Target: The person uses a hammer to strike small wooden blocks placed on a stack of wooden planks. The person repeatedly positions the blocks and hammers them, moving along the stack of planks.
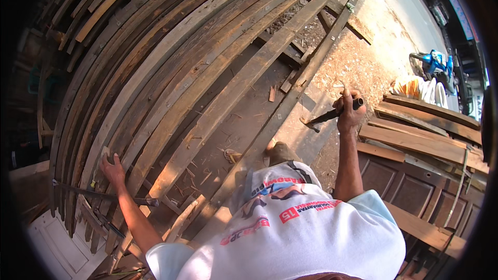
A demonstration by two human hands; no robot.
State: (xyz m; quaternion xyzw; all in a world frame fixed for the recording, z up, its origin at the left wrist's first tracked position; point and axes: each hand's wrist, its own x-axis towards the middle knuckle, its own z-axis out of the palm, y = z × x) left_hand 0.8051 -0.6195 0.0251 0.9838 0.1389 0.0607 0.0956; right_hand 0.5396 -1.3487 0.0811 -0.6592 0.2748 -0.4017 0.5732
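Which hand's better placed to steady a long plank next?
Left, likely: the left hand is among the long planks, while the right hand grips a dark tool away from them.

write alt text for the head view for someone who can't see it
A person's right hand grips a dark hammer-like tool, while the left hand is over long wooden beams laid side by side. Wood chips litter the ground; planks lie at right.
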